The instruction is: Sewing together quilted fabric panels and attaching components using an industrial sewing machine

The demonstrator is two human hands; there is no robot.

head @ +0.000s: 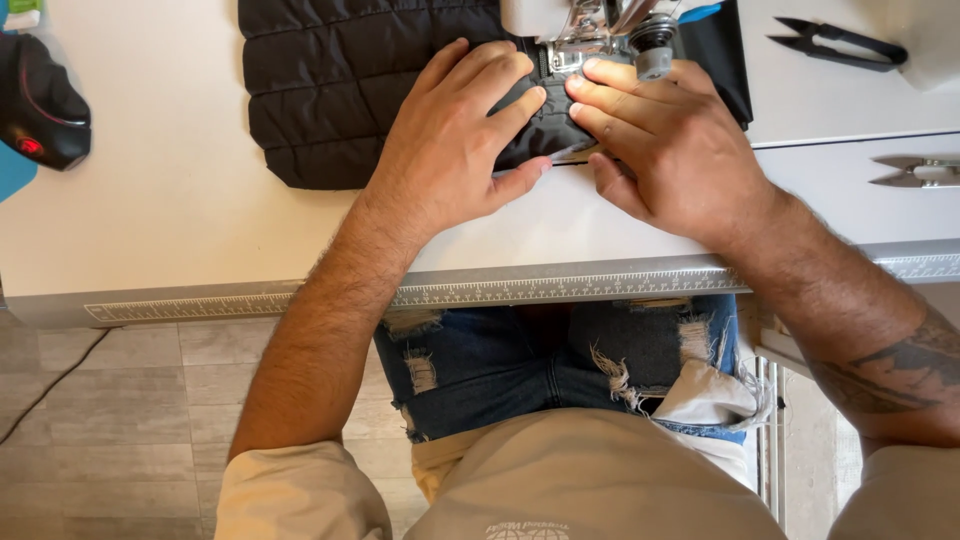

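The fabric [340, 90] is black and quilted, stitched into puffed horizontal bands with a rounded lower-left corner; it lies flat on the white counter [170, 220], its right part running under the sewing machine [590, 25] at the top edge. The left hand [455, 140] lies palm down on it, fingers spread and flat, pressing rather than gripping; the right hand [665, 145] lies the same way just beside it, fingertips nearly touching those of the left, both just in front of the metal presser foot; between the thumbs a thin fold of the fabric's edge shows against the counter.

Black snips [835, 45] rest at the upper right, well apart from the hands; a second, silvery pair [920, 172] lies lower on the right. At the far left sits a black rounded device [40, 100] with a red light; beside it a blue piece [12, 170], and a small green and white package [22, 14] in the top corner, too cropped to tell its shape. A printed ruler strip [500, 292] runs along the counter's front edge.
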